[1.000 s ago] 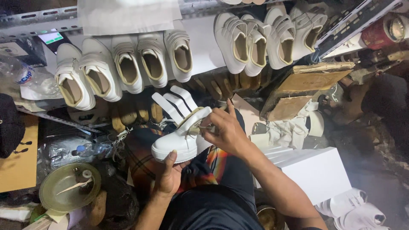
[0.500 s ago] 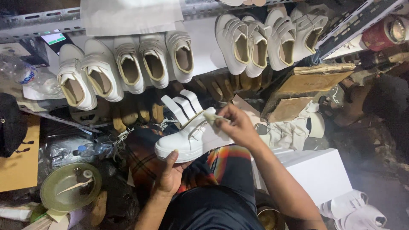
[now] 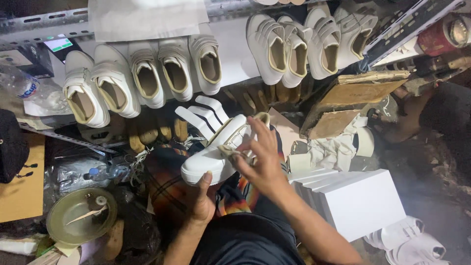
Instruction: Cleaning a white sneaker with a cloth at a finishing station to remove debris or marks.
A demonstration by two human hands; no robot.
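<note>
A white strap shoe (image 3: 213,152) with its straps open sits over my lap, toe toward me. My left hand (image 3: 202,200) grips it from below at the toe, thumb on the sole edge. My right hand (image 3: 260,159) presses a small beige cloth or pad (image 3: 233,153) against the shoe's upper side. The shoe's three loose straps (image 3: 203,115) stick up toward the shelf.
A shelf holds a row of white shoes at left (image 3: 142,76) and another group at right (image 3: 309,41). A stack of white boxes (image 3: 353,201) stands at right. A glass bowl with a stick (image 3: 81,221) sits at lower left, cardboard (image 3: 22,196) beside it.
The shoe has shifted slightly and turned in my left hand. My right hand has moved down along the shoe's side, from the opening toward the middle, rubbing with the cloth.
</note>
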